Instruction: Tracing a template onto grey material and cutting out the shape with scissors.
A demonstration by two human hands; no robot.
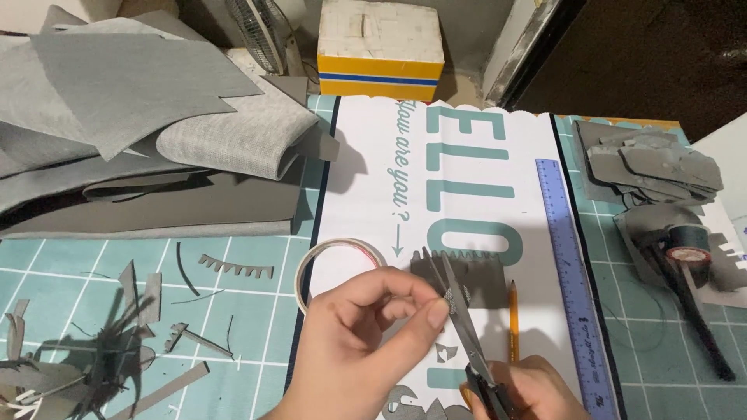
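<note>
Head view. Left hand (pixel 366 342) low in frame, fingers curled, thumb and forefinger pinching a small grey piece (pixel 454 295) at the blades. Right hand (pixel 525 389) at the bottom edge, closed around the handles of the scissors (pixel 467 334); blades point up and away, slightly parted, tips meeting the grey piece just right of the left fingertips.

Both hands hover over a white printed sheet (pixel 467 155) with teal lettering, which lies on a teal grid cutting mat (pixel 233 311) on the counter. A yellow pencil (pixel 513 323) lies just right of the scissors, running away from the right hand. Further right, a blue ruler (pixel 572 280) lies along the sheet's edge. A tape roll (pixel 336 268) sits just above the left hand, straddling the sheet's left edge.

Left of the left hand: grey offcuts (pixel 117 350), strips and slivers, scattered on the mat. Beyond, far left: stacked grey fabric sheets (pixel 132 132). Far right of the right hand: a pile of cut grey pieces (pixel 654 163) and a dark thread spool (pixel 689 245). At the far edge, a yellow and white box (pixel 381 50).
</note>
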